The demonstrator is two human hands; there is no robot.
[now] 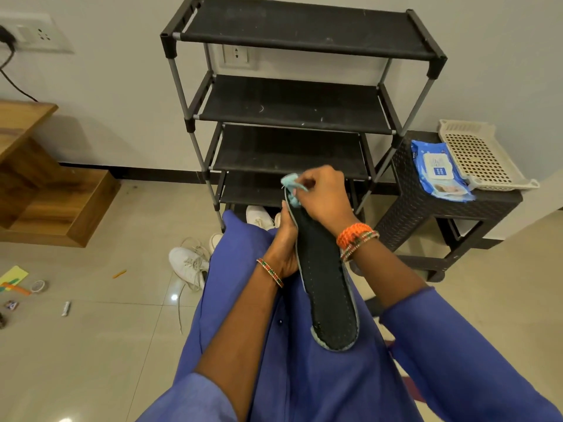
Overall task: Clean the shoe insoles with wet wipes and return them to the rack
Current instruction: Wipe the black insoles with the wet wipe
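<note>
A long black insole (327, 287) with a grey edge stands tilted over my lap, its far tip up near the rack. My left hand (285, 242) grips its left edge from behind, around the upper half. My right hand (324, 196) is closed on a crumpled pale blue wet wipe (291, 182) and presses it against the insole's far tip. The black shoe rack (292, 105) stands just beyond, and its shelves that I can see are bare.
A blue pack of wet wipes (438, 169) and a cream plastic basket (478, 153) lie on a dark wicker stool (426, 208) at right. White sneakers (190, 263) sit on the tiled floor by the rack's foot. A wooden step unit (45, 190) stands left, small litter beside it.
</note>
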